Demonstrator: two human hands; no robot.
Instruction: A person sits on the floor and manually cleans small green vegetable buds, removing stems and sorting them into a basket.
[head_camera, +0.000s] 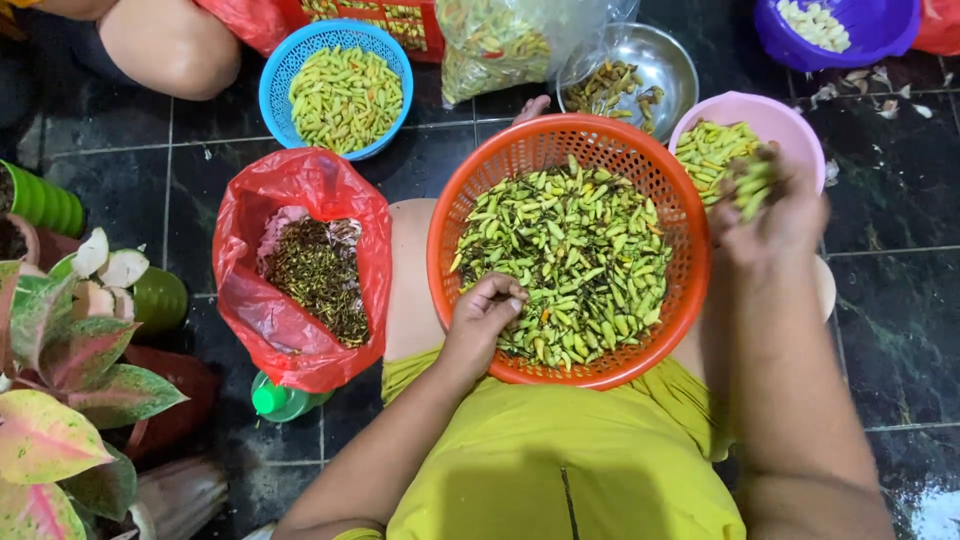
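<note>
The big orange basket (570, 250) of green chillies (565, 255) rests on the person's lap, and destemming goes best by pinching one pod at a time and keeping cleaned pods apart from stems. The right hand (765, 215), blurred, clutches several chillies over the pink bowl (790, 125). The left hand (483, 315), fingers curled, pinches pods at the basket's near edge.

A basket (680, 210) of chillies (570, 260) sits on the lap, bag (300, 260) left, bowl (790, 125) right.
</note>
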